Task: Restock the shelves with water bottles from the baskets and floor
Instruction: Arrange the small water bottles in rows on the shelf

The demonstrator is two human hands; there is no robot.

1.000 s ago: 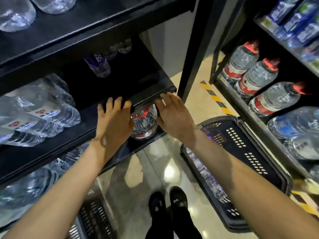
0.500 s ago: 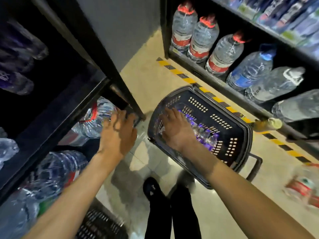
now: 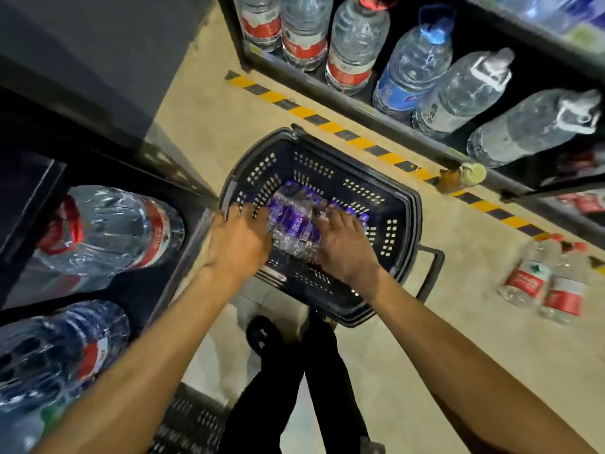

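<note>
The floor point(image 3: 425, 355) is light tan and fills the middle and the right side. A black shelf point(image 3: 409, 124) stands along the top right. Big water bottles stand in a row on it: some with red labels point(image 3: 352, 47), one with a blue label point(image 3: 411, 72) and two clear ones with white tops point(image 3: 530, 126). Another black shelf point(image 3: 98, 152) is on the left side. Two big bottles lie on their sides in it, one with a red top point(image 3: 108, 231) and one lower down point(image 3: 55, 355).

A black basket point(image 3: 411, 204) with little holes sits on the floor between the two shelves. Its handle sticks out on the right side. The task's small water bottles with purple labels point(image 3: 294, 221) lie in the bottom of this basket, close together.

Both arms reach down into the basket. The left hand point(image 3: 239, 244) is at the left side of the purple bottles, just by the basket wall, and its fingers are spread apart. The right hand point(image 3: 343, 247) lies on the right side of the same bottles with its fingers bent a little over them. I cannot tell if it grips them.

The corner of a second basket point(image 3: 193, 424) peeks in at the bottom. Two small bottles with red labels point(image 3: 537, 280) lie on the floor at the right, well apart from the basket. A yellow and black striped tape point(image 3: 327, 121) runs along the floor by the right shelf. A black shoe point(image 3: 262, 335) is just below the basket
</note>
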